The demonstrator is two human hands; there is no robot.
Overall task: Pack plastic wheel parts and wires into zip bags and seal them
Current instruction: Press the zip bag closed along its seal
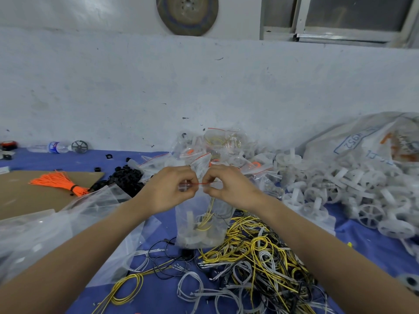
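Both our left hand (169, 189) and right hand (229, 186) pinch the zip bag (201, 223) top, upright over the wires (256, 252); let's press evenly along the red strip (203, 183), corner to corner

Dim bluish light; bowed, blurred edges
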